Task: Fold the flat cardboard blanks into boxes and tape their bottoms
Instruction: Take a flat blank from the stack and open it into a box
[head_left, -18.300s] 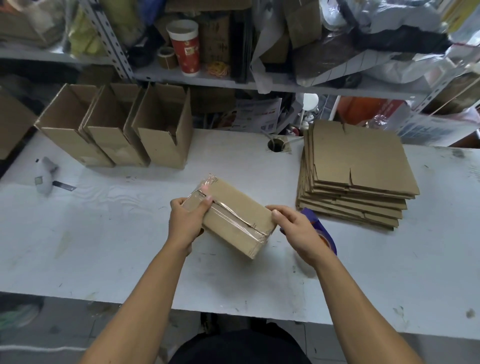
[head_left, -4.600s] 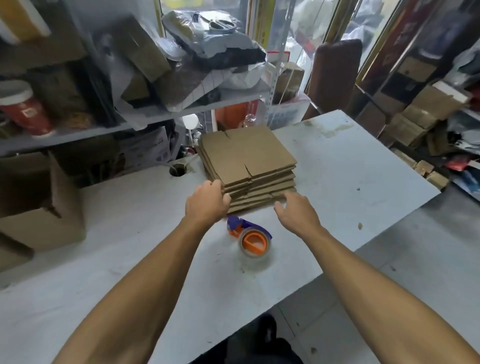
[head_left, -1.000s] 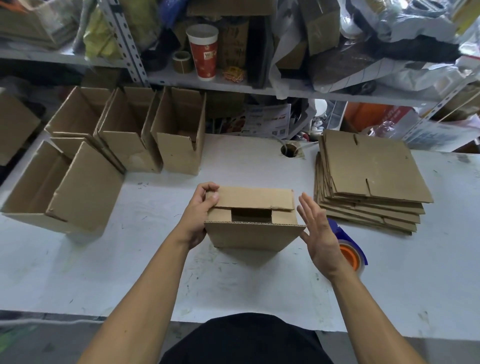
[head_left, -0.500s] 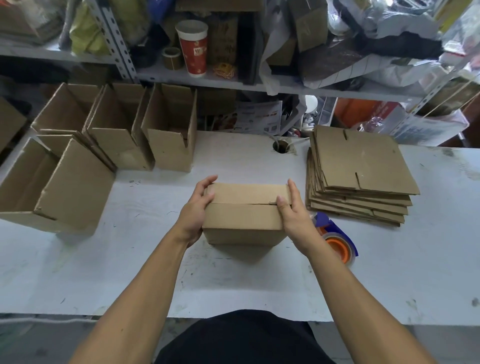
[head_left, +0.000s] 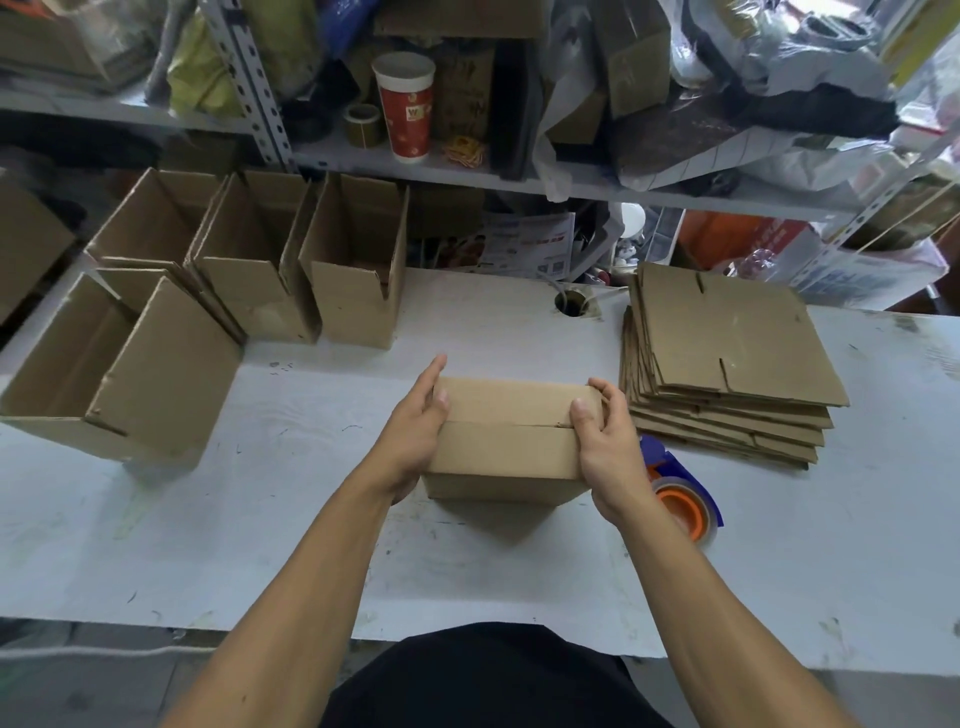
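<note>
White table (head_left: 291, 545), scuffed, under cluttered shelves. Far left: four open boxes (head_left: 249, 270) standing together. Centre: left hand (head_left: 415, 441) grips the left end of a brown box (head_left: 506, 441), thumb on top. Both top flaps folded shut, seam across the middle, untaped. Right hand (head_left: 608, 447) clasps the right end, thumb pressing the seam. Tape dispenser (head_left: 680, 499) just beside. Right: stack of flat blanks (head_left: 727, 353).

A single wide-angle view looks from the person's head forward and steeply down onto the scuffed white worktable (head_left: 291, 545), close enough that both bare forearms run in from the bottom edge. The cluttered grey metal shelf (head_left: 519, 179) fills the top of the frame, its lines bowed by the lens. The person's dark-clothed torso (head_left: 488, 675) shows at bottom centre.
</note>
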